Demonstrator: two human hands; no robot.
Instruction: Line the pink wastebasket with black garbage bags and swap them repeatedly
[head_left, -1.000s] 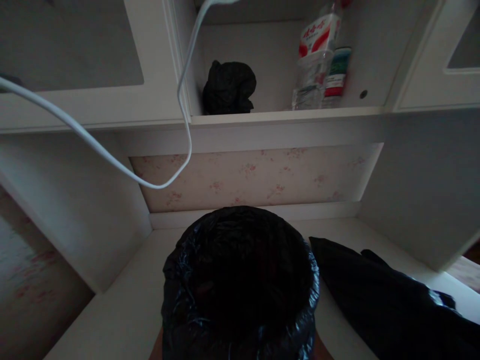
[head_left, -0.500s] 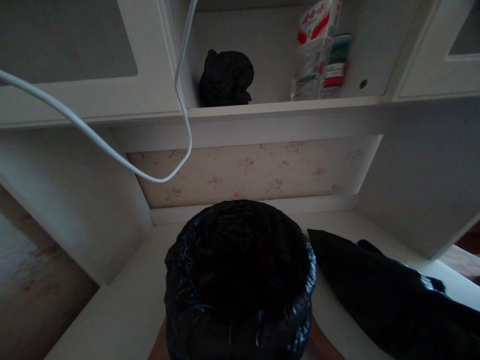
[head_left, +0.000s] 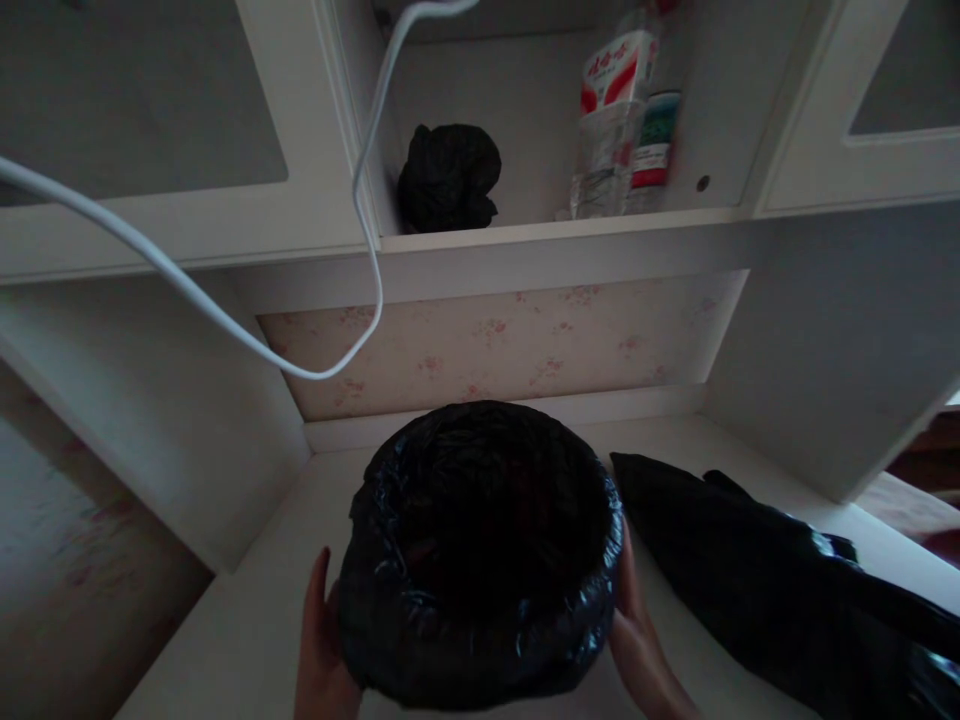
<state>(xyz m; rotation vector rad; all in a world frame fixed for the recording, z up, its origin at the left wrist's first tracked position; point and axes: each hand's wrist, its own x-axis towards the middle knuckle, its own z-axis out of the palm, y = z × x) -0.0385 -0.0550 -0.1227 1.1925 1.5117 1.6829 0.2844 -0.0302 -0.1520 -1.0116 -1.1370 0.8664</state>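
A person's left hand (head_left: 321,645) and right hand (head_left: 637,640) clasped the two sides of a round bin (head_left: 480,550) lined with a black plastic bag, low in the centre of the frame, on a white desk (head_left: 247,620). The left hand's fingers lay flat and upright against the bin's left flank; the right hand cupped the opposite flank, palm pressed to the liner. Both hands were grasping the bin rather than hanging loose.

A second earlier only slivers of the hands showed beneath the bin at the bottom edge; at this moment they were in plain view and the bin sat a little farther up the frame, which suggests it was being pushed out along the desk or set down there (the dim light left the bin's inside unreadable).

Just to the right of the bin, touching or nearly touching it, a second black bag (head_left: 780,590) sprawled across the desk toward the lower right corner. Behind the bin ran a strip of flowered wallpaper (head_left: 495,350). On the shelf (head_left: 555,228) above, upper centre, sat a crumpled black bundle (head_left: 448,178) and, well apart to its right, a clear bottle (head_left: 609,120) with a red-and-white label, a smaller container (head_left: 651,150) beside it. A white cable (head_left: 225,320) looped down from the upper left.
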